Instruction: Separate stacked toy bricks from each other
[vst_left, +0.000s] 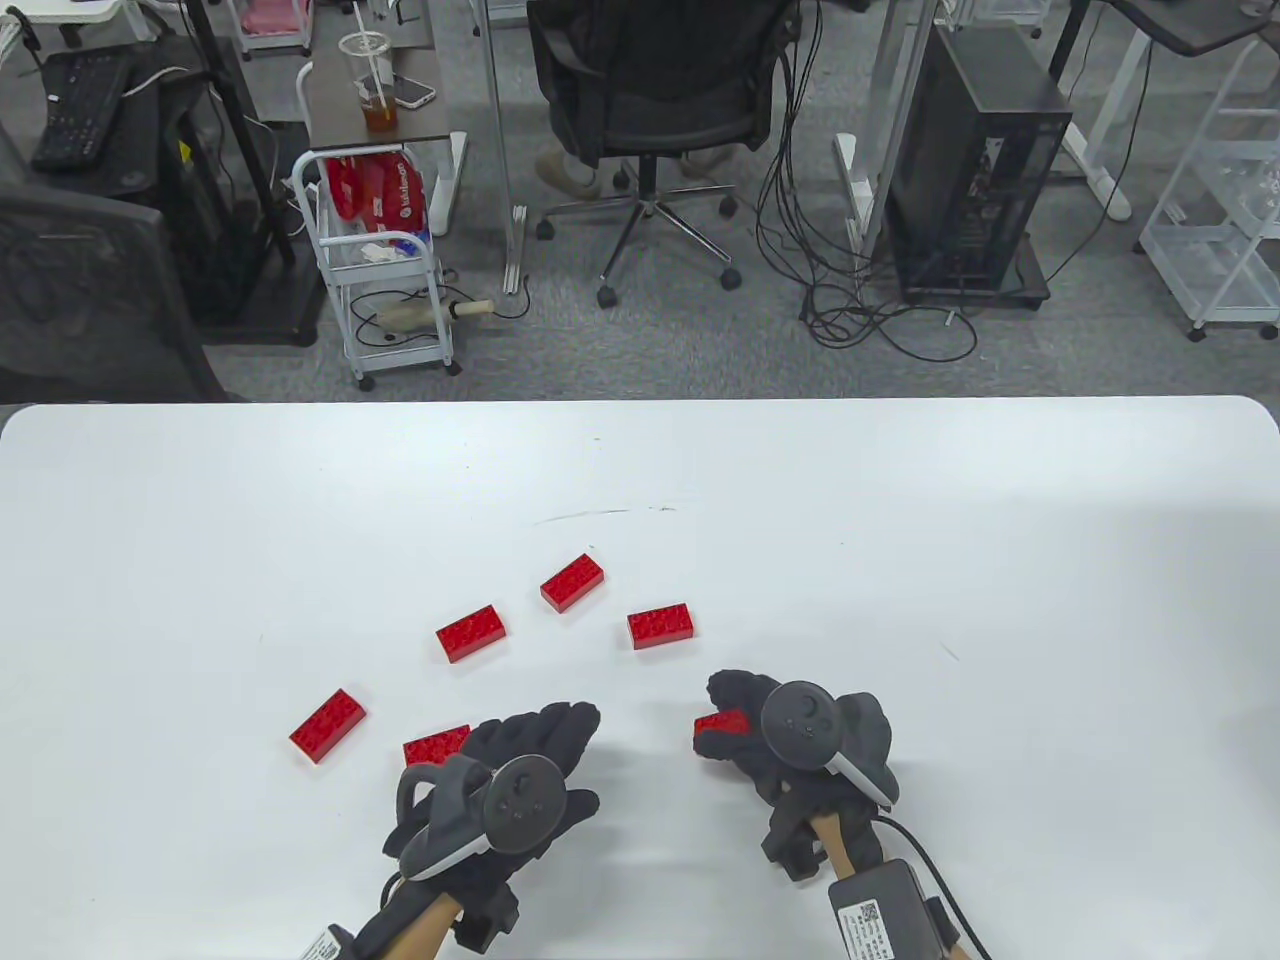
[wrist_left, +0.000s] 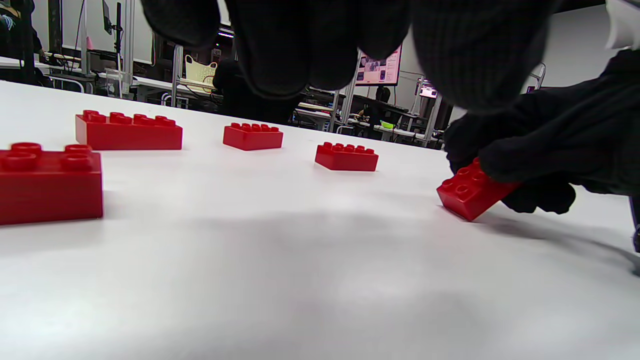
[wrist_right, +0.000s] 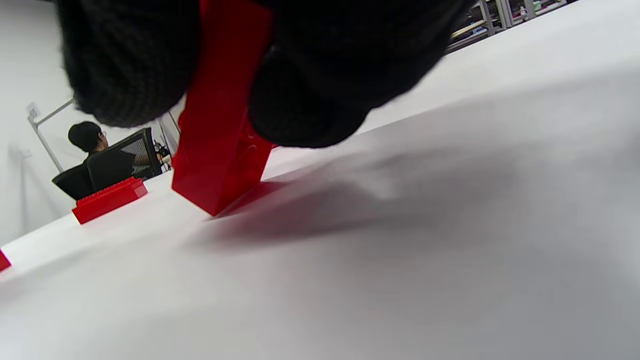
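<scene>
Several single red toy bricks lie apart on the white table (vst_left: 900, 520). My right hand (vst_left: 735, 712) grips one red brick (vst_left: 716, 723) between its fingers and holds it tilted, with its lower edge on the table. That brick also shows in the left wrist view (wrist_left: 467, 192) and the right wrist view (wrist_right: 217, 150). My left hand (vst_left: 565, 725) is open and holds nothing, with its fingers spread low over the table. A loose brick (vst_left: 436, 745) lies just left of it. Three more bricks (vst_left: 470, 632) (vst_left: 574, 582) (vst_left: 660, 626) lie beyond both hands.
Another loose brick (vst_left: 327, 726) lies furthest left. The table's far edge (vst_left: 640, 402) borders an office floor with a chair (vst_left: 650, 90) and a cart (vst_left: 385, 260). In the left wrist view, bricks (wrist_left: 128, 131) (wrist_left: 253, 136) (wrist_left: 346, 156) lie in a row ahead.
</scene>
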